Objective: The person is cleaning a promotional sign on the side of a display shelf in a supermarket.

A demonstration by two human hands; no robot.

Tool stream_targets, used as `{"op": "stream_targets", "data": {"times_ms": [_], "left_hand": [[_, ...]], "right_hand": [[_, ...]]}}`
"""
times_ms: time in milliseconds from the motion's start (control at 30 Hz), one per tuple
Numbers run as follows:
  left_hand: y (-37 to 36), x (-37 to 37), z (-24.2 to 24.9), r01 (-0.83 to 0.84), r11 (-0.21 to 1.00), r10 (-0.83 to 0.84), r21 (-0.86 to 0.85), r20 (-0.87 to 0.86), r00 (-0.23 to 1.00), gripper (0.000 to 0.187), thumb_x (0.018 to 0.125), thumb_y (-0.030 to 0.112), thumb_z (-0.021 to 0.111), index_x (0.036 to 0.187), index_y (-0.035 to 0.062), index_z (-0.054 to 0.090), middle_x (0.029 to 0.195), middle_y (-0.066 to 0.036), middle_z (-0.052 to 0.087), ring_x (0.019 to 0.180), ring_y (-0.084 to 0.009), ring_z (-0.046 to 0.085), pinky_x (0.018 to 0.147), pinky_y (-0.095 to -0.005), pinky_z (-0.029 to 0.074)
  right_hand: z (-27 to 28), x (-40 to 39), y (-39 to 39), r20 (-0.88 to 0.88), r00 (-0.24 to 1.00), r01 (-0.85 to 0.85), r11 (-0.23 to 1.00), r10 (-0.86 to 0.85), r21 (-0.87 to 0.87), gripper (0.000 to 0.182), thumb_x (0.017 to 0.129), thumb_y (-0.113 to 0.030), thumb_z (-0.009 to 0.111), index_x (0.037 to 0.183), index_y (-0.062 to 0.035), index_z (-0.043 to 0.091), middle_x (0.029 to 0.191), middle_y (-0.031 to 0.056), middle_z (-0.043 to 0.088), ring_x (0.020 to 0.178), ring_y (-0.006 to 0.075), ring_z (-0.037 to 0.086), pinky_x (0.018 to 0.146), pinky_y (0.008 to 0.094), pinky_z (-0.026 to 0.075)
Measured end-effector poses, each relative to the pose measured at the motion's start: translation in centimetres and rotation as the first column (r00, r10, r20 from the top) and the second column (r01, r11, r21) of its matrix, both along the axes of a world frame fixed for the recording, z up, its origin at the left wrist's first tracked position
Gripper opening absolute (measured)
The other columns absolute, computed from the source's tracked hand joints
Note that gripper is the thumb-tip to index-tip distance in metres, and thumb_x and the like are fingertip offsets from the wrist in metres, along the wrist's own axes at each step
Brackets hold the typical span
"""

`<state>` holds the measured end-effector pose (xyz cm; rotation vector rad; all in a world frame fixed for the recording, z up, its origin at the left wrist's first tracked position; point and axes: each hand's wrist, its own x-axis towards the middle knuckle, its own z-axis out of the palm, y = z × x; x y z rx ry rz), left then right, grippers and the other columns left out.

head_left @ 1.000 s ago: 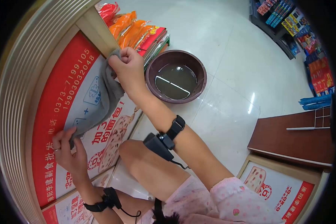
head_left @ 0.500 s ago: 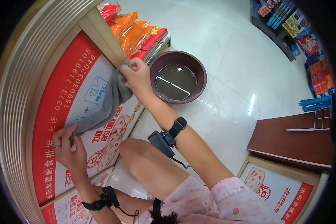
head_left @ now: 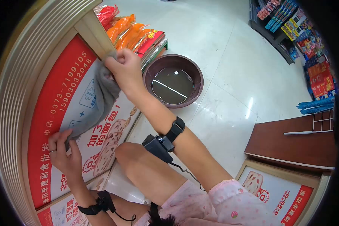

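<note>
A grey cloth (head_left: 98, 107) stretches between my two hands across the printed front panel (head_left: 60, 84) of a counter. My right hand (head_left: 126, 71) is closed on the cloth's upper end, right at the panel's pale metal frame (head_left: 95, 33). Lower down, my left hand (head_left: 66, 152) pinches the other end of the cloth between thumb and fingers, close to the panel's red band. The cloth sags in a curve and hides part of the printed picture.
A dark plastic basin (head_left: 200, 81) of murky water stands on the tiled floor beyond my right forearm. Orange and red packages (head_left: 130, 35) are stacked behind it. Shelves of goods (head_left: 309, 45) line the far right, and a brown cabinet (head_left: 278, 141) stands nearer.
My right hand has shifted slightly up and left along the frame with its end of the cloth. The left hand keeps its pinch; the whole view has shifted a little.
</note>
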<state>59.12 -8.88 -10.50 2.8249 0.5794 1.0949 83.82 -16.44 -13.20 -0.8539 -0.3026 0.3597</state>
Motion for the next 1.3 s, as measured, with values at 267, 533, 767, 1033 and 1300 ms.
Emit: {"op": "stream_targets", "data": {"times_ms": [267,533,767,1033,1300], "left_hand": [[-0.3,0.3,0.4,0.033,0.999,-0.033,0.009,0.006,0.999,0.027,0.078,-0.010,0.057,0.098,0.0057,0.067,0.094,-0.006,0.057,0.082,-0.0172,0.060,0.063,-0.0278,0.048],[-0.1,0.4,0.1,0.023,1.000,-0.023,0.014,0.000,1.000,0.028,0.077,-0.010,0.057,0.098,0.0055,0.067,0.094,-0.007,0.057,0.079,-0.0172,0.061,0.061,-0.0267,0.048],[-0.3,0.4,0.4,-0.001,1.000,0.001,-0.001,0.030,1.000,0.029,0.075,-0.009,0.060,0.097,0.0069,0.069,0.093,-0.007,0.058,0.076,-0.0175,0.061,0.060,-0.0272,0.049],[-0.2,0.1,0.2,0.022,1.000,-0.022,-0.015,0.010,1.000,0.027,0.077,-0.011,0.058,0.098,0.0036,0.067,0.095,-0.008,0.058,0.084,-0.0207,0.061,0.067,-0.0298,0.050],[-0.2,0.6,-0.1,-0.011,1.000,0.010,0.021,0.056,0.998,0.029,0.074,-0.010,0.061,0.096,0.0064,0.070,0.092,-0.007,0.059,0.076,-0.0172,0.061,0.060,-0.0272,0.048]], "right_hand": [[-0.9,0.1,-0.6,0.027,1.000,-0.008,0.995,0.010,-0.097,0.012,0.079,-0.004,0.063,0.078,0.0008,0.052,0.062,0.0062,0.059,0.050,0.0095,0.056,0.044,0.0265,0.048],[-2.5,-0.2,-0.1,0.019,1.000,0.022,0.984,-0.019,-0.178,0.014,0.079,-0.006,0.064,0.079,-0.0011,0.051,0.064,0.0046,0.057,0.052,0.0094,0.055,0.043,0.0261,0.046],[-2.1,-0.4,-0.9,-0.034,0.999,-0.032,0.993,0.028,-0.117,0.012,0.079,-0.004,0.063,0.078,-0.0011,0.051,0.067,0.0045,0.059,0.054,0.0087,0.056,0.045,0.0255,0.048],[1.0,2.0,0.1,0.027,0.992,0.129,0.987,-0.127,-0.097,0.013,0.077,-0.011,0.066,0.076,-0.0009,0.057,0.066,0.0019,0.059,0.059,0.0064,0.053,0.053,0.0236,0.044],[1.1,1.9,-0.9,0.006,1.000,-0.024,0.993,0.025,-0.119,0.012,0.080,-0.012,0.064,0.084,-0.0022,0.057,0.068,-0.0009,0.057,0.058,0.0054,0.052,0.053,0.0208,0.041]]}}
